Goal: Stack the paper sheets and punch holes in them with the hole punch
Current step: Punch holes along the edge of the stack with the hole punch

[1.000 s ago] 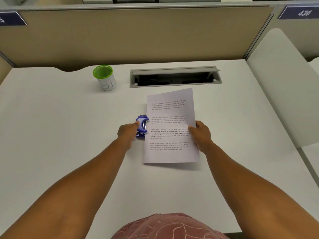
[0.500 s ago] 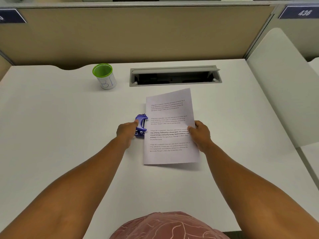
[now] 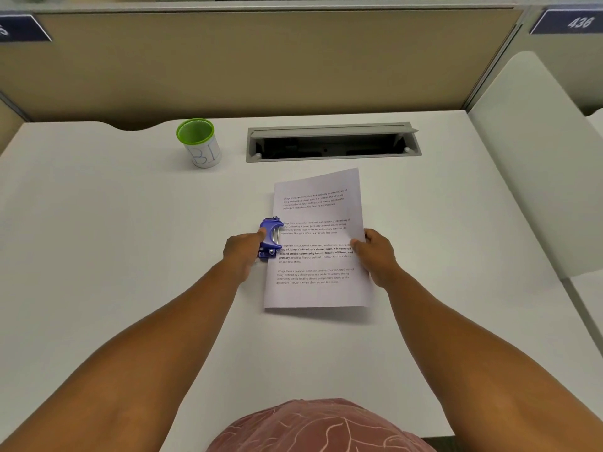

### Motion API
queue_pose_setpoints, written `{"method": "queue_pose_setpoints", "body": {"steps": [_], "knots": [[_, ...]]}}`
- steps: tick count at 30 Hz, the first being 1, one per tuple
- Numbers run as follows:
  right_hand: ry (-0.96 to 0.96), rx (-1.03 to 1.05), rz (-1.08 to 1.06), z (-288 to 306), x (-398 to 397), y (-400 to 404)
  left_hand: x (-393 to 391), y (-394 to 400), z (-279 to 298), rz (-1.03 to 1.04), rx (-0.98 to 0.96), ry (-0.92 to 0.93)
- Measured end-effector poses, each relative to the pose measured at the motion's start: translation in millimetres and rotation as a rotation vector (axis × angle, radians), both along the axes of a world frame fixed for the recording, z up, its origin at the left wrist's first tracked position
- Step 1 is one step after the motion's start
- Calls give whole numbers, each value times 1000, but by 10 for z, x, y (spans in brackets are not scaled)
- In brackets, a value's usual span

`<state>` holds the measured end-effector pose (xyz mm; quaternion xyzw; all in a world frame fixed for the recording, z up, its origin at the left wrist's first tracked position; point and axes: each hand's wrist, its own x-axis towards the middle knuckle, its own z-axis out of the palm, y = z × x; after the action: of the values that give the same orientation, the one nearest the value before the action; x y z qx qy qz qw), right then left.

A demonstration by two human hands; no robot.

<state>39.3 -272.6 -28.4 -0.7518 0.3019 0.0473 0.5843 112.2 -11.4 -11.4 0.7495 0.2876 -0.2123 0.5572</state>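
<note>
Stack of printed paper sheets [image 3: 318, 243] lies mid-desk [image 3: 98, 256], slightly nearer rear edge, just in front of cable tray [image 3: 332, 141]. Blue hole punch [image 3: 270, 239] sits on stack's left edge. Versus one second back: punch shifted slightly further onto margin, stack barely moved. Left hand [image 3: 243, 249] clasps punch from left, fingers curled. Right hand [image 3: 377, 251] pinches stack's right edge. Judgement: alignment nearly done, press comes next. Green-rimmed cup [image 3: 199, 143] near rear edge, well clear.

White desk [image 3: 98, 256] — paper sheets [image 3: 318, 239], blue hole punch [image 3: 270, 238], green-rimmed cup [image 3: 199, 143].
</note>
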Motion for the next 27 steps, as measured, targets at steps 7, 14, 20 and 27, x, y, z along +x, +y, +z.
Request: {"method": "queue_pose_setpoints", "body": {"steps": [7,14,20,27], "knots": [[6,-33,14,-21,-36,-23,-51,-1,-34,-46,31,6],[39,-15,0,-74,-68,-12,-76,19,-72,-82,81,4],[71,-16,4,-109,-102,-21,-98,17,-120,-122,145,11],[97,26,3,-125,-106,-44,-106,23,-90,-130,149,40]]}}
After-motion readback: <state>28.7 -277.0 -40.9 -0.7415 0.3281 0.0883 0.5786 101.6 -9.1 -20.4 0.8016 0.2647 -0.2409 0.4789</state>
